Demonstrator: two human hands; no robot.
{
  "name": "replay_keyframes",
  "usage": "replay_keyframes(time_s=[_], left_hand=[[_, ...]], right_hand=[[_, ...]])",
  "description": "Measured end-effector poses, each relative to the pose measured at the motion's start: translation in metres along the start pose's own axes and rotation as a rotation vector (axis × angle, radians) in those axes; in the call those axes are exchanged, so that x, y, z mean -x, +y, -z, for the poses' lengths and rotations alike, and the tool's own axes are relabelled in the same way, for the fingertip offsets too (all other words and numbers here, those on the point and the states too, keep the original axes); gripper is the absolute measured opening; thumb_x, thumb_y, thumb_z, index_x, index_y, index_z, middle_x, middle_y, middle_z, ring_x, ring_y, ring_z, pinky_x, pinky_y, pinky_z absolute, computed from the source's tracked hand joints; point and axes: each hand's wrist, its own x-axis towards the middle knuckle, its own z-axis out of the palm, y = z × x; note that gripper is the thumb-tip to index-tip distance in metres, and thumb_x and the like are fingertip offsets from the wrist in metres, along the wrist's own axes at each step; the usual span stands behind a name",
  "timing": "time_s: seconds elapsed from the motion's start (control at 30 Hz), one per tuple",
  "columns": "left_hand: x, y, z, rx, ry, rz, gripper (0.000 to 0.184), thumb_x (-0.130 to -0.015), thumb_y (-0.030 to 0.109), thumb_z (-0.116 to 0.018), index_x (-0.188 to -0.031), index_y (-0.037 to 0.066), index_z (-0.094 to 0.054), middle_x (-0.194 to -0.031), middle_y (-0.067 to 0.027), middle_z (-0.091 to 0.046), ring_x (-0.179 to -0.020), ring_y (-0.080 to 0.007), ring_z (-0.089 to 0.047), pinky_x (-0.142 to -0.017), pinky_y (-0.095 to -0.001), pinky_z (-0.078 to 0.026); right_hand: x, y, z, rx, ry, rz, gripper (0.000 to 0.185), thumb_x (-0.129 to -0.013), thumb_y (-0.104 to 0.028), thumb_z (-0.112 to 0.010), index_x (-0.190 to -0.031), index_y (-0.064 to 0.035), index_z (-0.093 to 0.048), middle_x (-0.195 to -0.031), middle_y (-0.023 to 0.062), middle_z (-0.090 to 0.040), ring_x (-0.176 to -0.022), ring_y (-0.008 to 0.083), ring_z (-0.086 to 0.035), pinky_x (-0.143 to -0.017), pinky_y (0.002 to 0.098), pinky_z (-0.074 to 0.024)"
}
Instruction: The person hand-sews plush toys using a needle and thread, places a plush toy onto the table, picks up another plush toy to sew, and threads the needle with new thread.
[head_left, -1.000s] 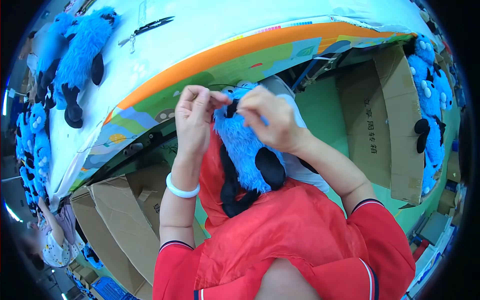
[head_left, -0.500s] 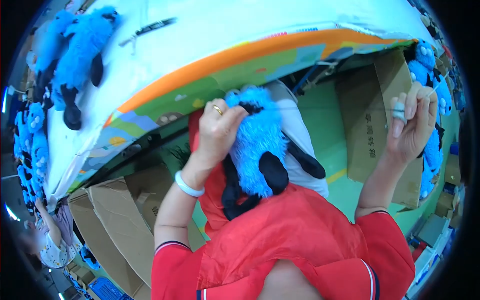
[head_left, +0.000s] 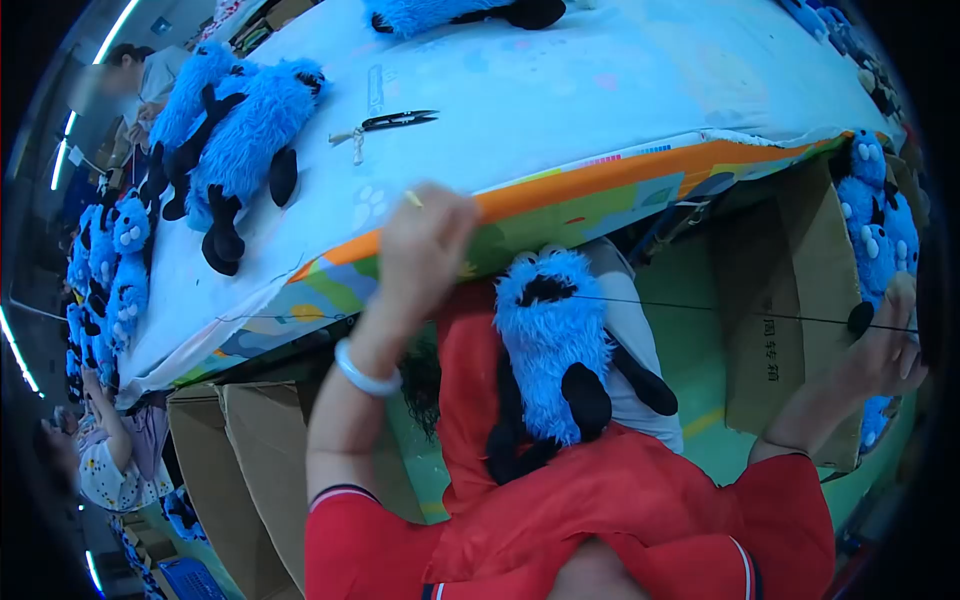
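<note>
A furry blue plush toy (head_left: 548, 350) with black limbs lies across my lap, its eyes up by the table edge. From its black mouth (head_left: 546, 289) a dark thread (head_left: 700, 306) runs taut to the right. My right hand (head_left: 888, 340) grips that thread at the far right, fingers pressed together. My left hand (head_left: 430, 245), wearing a ring, is raised over the table edge, away from the toy. It is smeared by motion, so its fingers are unclear. Black thread snips (head_left: 398, 120) lie on the white table beyond it.
More blue plush toys lie on the table (head_left: 560, 110) at the left (head_left: 255, 135) and at its far edge. An open cardboard box (head_left: 255, 450) stands below left, another (head_left: 770, 330) at the right beside hanging toys (head_left: 875, 225). Two people work at the left.
My left hand has let go of the toy's mouth and risen toward the table. My right hand has moved further right and down with the thread. The view has shifted.
</note>
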Motion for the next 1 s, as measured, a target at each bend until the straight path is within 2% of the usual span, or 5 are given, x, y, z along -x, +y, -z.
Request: replay_keyframes(time_s=[0.37,0.5,0.63,0.73,1.0], left_hand=[[-0.092,-0.148,0.0,-0.873,-0.105,-0.275,0.016,-0.084,0.007,-0.048,-0.086,0.002,-0.063,-0.085,-0.0137,-0.064,-0.072,-0.0309,-0.062,-0.067,-0.0397,-0.051],[-0.059,-0.085,0.019,-0.145,0.229,0.103,0.024,-0.095,0.017,-0.044,-0.099,0.004,-0.064,-0.077,-0.0097,-0.06,-0.063,-0.0207,-0.057,-0.061,-0.0331,-0.046],[0.002,0.004,0.026,0.31,0.028,0.54,0.026,-0.095,0.022,-0.047,-0.1,0.002,-0.062,-0.077,-0.0063,-0.056,-0.063,-0.014,-0.049,-0.06,-0.0259,-0.04],[0.052,0.027,-0.012,0.021,-0.061,0.068,0.018,-0.081,0.014,-0.065,-0.094,0.003,-0.058,-0.076,-0.0074,-0.055,-0.06,-0.0217,-0.051,-0.056,-0.0308,-0.042],[0.076,0.025,-0.049,-0.304,-0.211,-0.123,0.02,-0.085,0.024,-0.062,-0.086,0.006,-0.053,-0.07,-0.0063,-0.048,-0.054,-0.0206,-0.047,-0.05,-0.0325,-0.039]], right_hand=[[-0.002,-0.018,-0.038,0.079,-0.13,-0.004,0.017,-0.1,-0.022,-0.044,-0.091,-0.0089,-0.048,-0.075,-0.0022,-0.052,-0.038,0.0051,-0.043,-0.05,0.0225,-0.0307],[-0.015,-0.01,-0.059,-0.021,-0.269,-0.11,0.007,-0.094,-0.015,-0.05,-0.09,-0.0093,-0.05,-0.075,-0.0026,-0.054,-0.04,0.0043,-0.042,-0.048,0.0219,-0.0281],[-0.037,-0.004,-0.074,-0.17,-0.412,-0.26,0.005,-0.088,-0.007,-0.057,-0.089,-0.0097,-0.052,-0.075,-0.003,-0.056,-0.041,0.0034,-0.042,-0.045,0.0212,-0.0254],[-0.048,0.003,-0.082,-0.255,-0.502,-0.354,0.012,-0.083,-0.002,-0.062,-0.088,-0.01,-0.054,-0.075,-0.0033,-0.057,-0.041,0.0028,-0.041,-0.044,0.0206,-0.0235],[-0.024,0.025,-0.104,-0.293,-0.564,-0.395,0.027,-0.071,0.01,-0.066,-0.087,-0.0099,-0.056,-0.074,-0.0025,-0.059,-0.044,0.0027,-0.042,-0.041,0.0202,-0.0223]])
